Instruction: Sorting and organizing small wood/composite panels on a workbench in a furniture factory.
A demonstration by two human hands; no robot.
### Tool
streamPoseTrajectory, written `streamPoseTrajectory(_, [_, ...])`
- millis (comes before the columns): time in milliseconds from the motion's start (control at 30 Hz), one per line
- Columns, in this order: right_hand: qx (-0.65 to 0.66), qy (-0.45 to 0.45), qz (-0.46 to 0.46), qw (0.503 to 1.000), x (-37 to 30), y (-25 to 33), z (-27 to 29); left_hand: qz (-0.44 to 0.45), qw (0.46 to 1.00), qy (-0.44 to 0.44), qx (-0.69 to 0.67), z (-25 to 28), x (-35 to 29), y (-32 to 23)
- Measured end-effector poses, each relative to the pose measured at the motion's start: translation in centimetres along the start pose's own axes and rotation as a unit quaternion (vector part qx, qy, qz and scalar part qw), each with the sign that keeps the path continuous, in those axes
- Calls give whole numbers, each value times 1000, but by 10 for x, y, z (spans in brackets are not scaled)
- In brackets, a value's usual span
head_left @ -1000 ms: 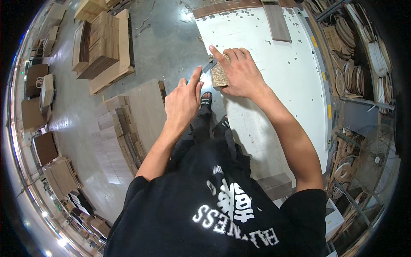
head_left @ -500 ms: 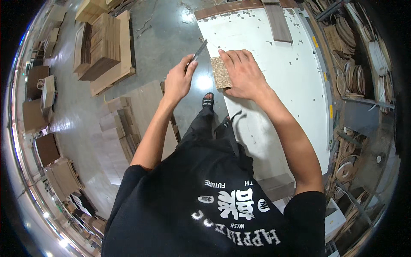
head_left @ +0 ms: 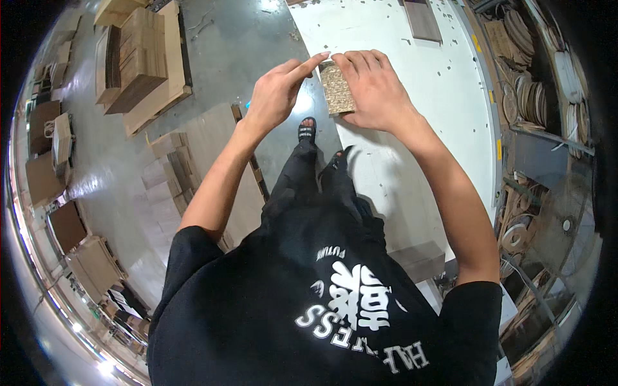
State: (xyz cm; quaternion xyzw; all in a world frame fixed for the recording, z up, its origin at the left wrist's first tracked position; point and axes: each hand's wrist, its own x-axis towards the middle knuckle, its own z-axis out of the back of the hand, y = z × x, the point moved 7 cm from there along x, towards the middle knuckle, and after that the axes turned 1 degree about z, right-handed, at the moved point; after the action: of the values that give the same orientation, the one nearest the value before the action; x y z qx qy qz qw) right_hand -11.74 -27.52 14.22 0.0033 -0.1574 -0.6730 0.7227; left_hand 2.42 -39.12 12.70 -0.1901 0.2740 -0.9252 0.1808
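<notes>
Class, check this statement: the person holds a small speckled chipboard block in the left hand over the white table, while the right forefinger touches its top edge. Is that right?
Not quite: the hands are swapped. In the head view the right hand holds the speckled block over the white table, and the left hand stretches its forefinger to the block's top edge.

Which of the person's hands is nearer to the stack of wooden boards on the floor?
Left. The left hand is on the same side as the stack of wooden boards; the right hand is farther away, holding the speckled board piece over the white table.
</notes>
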Motion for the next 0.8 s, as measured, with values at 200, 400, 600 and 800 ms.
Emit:
streamPoseTrajectory(200, [-16, 2, 7, 1000, -1, -2, -3, -27, 996, 84, 8, -2, -29, -26])
streamPoseTrajectory(400, [-19, 8, -5, 1000, 2, -4, -2, -206, 937, 281, 27, -79, -144, -103])
streamPoseTrajectory(600, [-18, 15, 0, 1000, 3, -4, -3, -19, 938, 314, -148, -247, -124, -120])
streamPoseTrajectory(800, [-49, 5, 7, 999, 4, 0, -11, -16, 940, 229, -252, -290, -128, -115])
